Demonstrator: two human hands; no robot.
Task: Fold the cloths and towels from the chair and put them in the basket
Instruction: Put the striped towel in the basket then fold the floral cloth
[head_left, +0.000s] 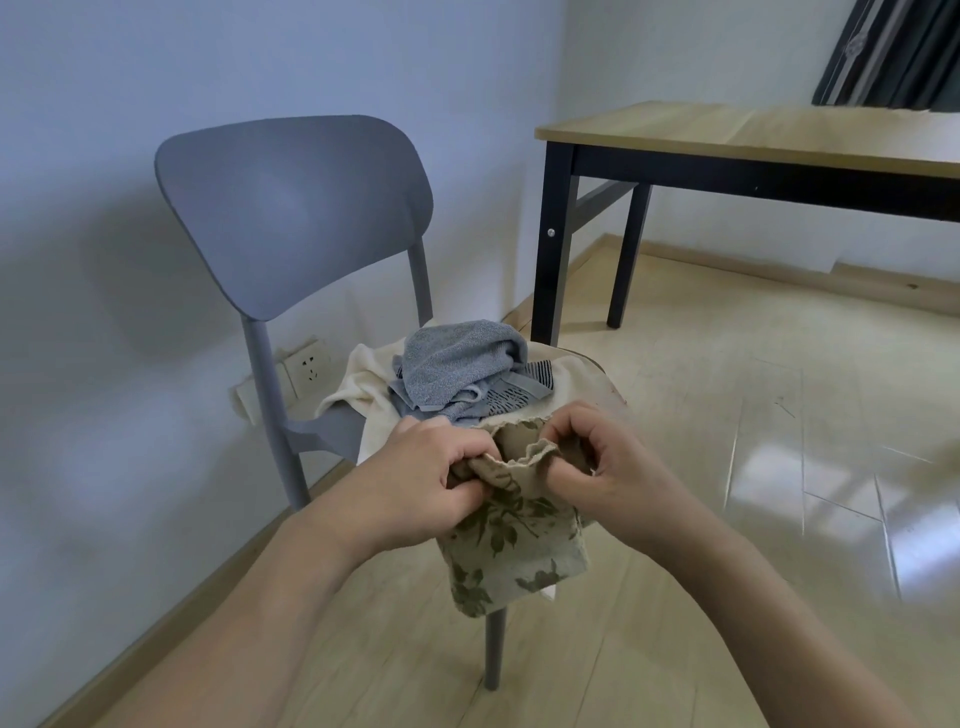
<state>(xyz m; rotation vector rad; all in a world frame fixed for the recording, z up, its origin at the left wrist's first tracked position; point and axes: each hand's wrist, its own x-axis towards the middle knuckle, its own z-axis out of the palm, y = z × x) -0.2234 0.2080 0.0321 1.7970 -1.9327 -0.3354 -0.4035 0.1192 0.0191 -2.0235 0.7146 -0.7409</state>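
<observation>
Pinching the beige leaf-print cloth (511, 540) at its top edge, left hand (431, 483) and right hand (597, 462) both clamped, so it hangs flat for folding. I see grey terry towel (457, 364) piled on grey plastic chair (291, 218); no basket visible.

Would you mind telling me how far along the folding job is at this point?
Nothing looks finished: no basket or folded cloth is in view. In hand: the left hand and right hand grip the top edge of a leaf-print cloth, which hangs down. Left: the grey towel, a striped cloth and a cream towel piled on the chair.
</observation>
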